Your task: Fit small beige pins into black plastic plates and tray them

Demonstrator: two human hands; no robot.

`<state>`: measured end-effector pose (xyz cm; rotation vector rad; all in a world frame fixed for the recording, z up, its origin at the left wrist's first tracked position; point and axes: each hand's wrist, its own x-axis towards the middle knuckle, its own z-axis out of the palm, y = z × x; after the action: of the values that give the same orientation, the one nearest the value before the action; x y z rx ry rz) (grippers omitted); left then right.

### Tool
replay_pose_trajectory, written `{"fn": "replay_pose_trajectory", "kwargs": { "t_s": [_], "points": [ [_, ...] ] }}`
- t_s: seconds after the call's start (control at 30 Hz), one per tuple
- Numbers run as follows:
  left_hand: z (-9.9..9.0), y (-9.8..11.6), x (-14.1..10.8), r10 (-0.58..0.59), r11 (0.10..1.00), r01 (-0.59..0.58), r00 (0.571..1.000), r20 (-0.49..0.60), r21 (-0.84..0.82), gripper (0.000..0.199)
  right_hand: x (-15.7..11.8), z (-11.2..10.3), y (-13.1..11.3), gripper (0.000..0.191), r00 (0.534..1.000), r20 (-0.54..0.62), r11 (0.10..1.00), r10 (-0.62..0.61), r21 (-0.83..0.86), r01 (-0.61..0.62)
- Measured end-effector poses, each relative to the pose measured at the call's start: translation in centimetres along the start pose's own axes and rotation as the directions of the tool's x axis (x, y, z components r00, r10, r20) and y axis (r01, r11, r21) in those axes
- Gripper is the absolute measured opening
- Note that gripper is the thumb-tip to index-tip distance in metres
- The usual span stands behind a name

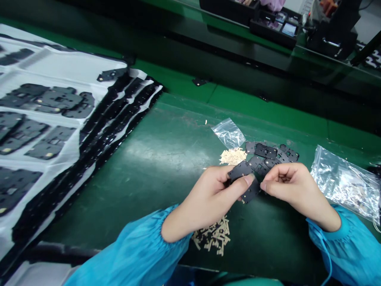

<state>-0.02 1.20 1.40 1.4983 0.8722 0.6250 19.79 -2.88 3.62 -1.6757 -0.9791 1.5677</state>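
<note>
Blue sleeves (127,254) gathered at the wrists lead to bare hands above a green bench mat (143,178), with a heap of tan strips (211,236) lying just below them. The left hand (206,198) pinches a black plate (239,171) between thumb and fingertips, while the right hand (297,186) presses thumb and forefinger together at a second black plate (252,190) just beside it. More black plates (266,153) lie scattered just ahead, by beige scraps (233,156) and a small clear plastic bag (228,133); a larger clear bag (342,184) sits to the right. Farther left, a white sheet (74,65) carries rows of black parts (56,99); black trays (274,28) stand beyond the bench.
</note>
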Motion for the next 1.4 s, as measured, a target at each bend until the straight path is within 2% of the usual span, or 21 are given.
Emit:
{"fn": "replay_pose_trajectory", "kwargs": {
  "t_s": [0.23,0.53,0.77,1.03,1.2,1.4],
  "points": [
    [-0.1,-0.2,0.0,-0.015,0.998,0.017,0.999,0.041,-0.054,0.034,0.1,-0.1,0.0,0.01,1.0,0.014,1.0,0.0,0.007,0.0],
    [-0.2,0.1,0.3,-0.054,0.974,0.073,0.994,0.094,-0.216,0.029,-0.1,-0.2,-0.1,0.013,1.0,0.031,1.0,0.0,0.012,0.0],
    [-0.6,0.2,0.4,-0.07,0.931,0.099,0.993,0.095,-0.351,0.027,-0.2,-0.5,-0.1,0.022,0.997,0.04,0.997,-0.066,0.042,0.064],
    [-0.6,0.4,0.3,-0.077,0.927,0.099,0.994,0.075,-0.361,0.024,-0.4,-0.1,0.0,0.026,0.983,0.181,0.999,-0.032,0.042,0.025],
    [-0.8,0.5,0.3,-0.094,0.918,0.116,0.993,0.077,-0.379,0.025,-0.5,-0.7,-0.1,0.027,0.961,0.273,0.999,-0.031,0.051,0.018],
    [-1.1,0.3,0.4,-0.004,0.959,0.041,0.991,0.131,-0.279,0.028,-0.2,-0.9,0.2,0.024,0.942,0.332,0.99,-0.055,0.139,0.009]
  ]
}}
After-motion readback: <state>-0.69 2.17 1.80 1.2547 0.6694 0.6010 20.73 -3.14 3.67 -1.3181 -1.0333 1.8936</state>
